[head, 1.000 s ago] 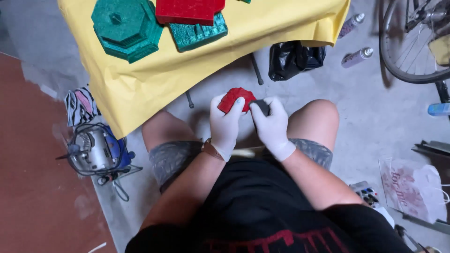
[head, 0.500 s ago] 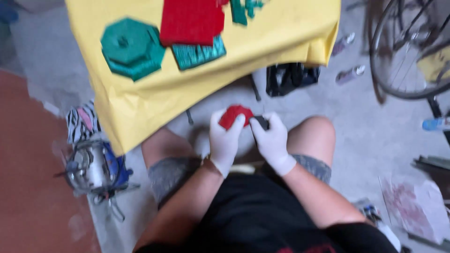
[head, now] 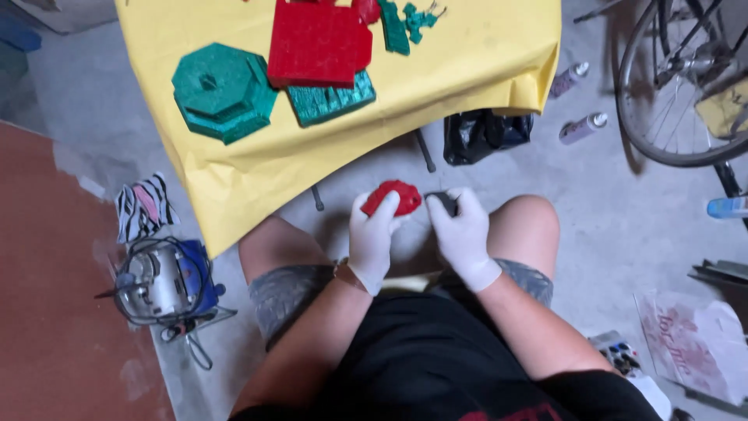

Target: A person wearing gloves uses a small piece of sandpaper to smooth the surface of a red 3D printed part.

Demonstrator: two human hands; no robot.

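1. Currently the step in hand appears to be surface work on a small red piece [head: 392, 198], held between the knees, below the near edge of the yellow-covered counter [head: 467, 70].
2. Left hand [head: 372, 240] (white glove) is closed on the red piece from below, fingers wrapped up around its near side.
3. Right hand [head: 461, 230] (also gloved) is clamped on a small dark object [head: 446, 202], just beside the piece; its kind cannot be told.
4. Both forearms converge from the torso, wrists close together above the lap.
5. Next move, as a judgement, calls for a steady left grip while the dark object meets the red surface.
6. Painted green octagon [head: 222, 91] and red slab [head: 315, 43] lie on the counter.
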